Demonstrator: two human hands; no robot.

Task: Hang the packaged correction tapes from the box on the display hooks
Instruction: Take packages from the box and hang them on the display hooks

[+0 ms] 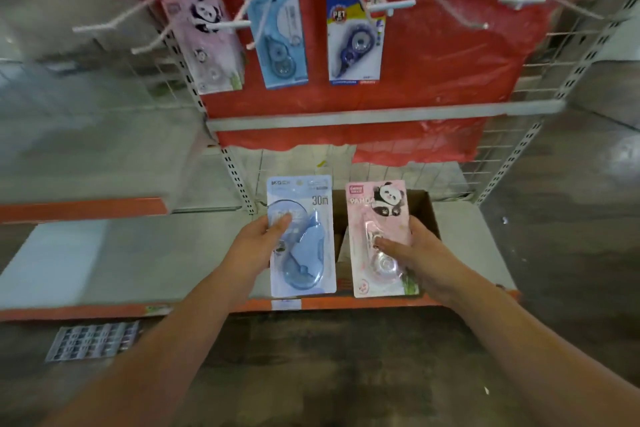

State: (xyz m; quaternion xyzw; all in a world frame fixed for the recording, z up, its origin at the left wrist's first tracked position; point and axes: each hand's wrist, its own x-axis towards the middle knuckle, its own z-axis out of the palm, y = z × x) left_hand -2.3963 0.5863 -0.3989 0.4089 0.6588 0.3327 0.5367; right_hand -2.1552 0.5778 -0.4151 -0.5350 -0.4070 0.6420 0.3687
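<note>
Left hand (266,236): fingers hold blue pack (302,236).
Right hand (412,250): fingers hold pink pack (379,239).
Tip: match hanging packs, upper middle.

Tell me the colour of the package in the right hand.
Pink, with a panda; head view.

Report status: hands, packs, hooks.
Left hand holds blue pack; right hand holds pink panda pack. Both above box, unhung. Three packs hang above; right hooks bare, path unobstructed.
</note>
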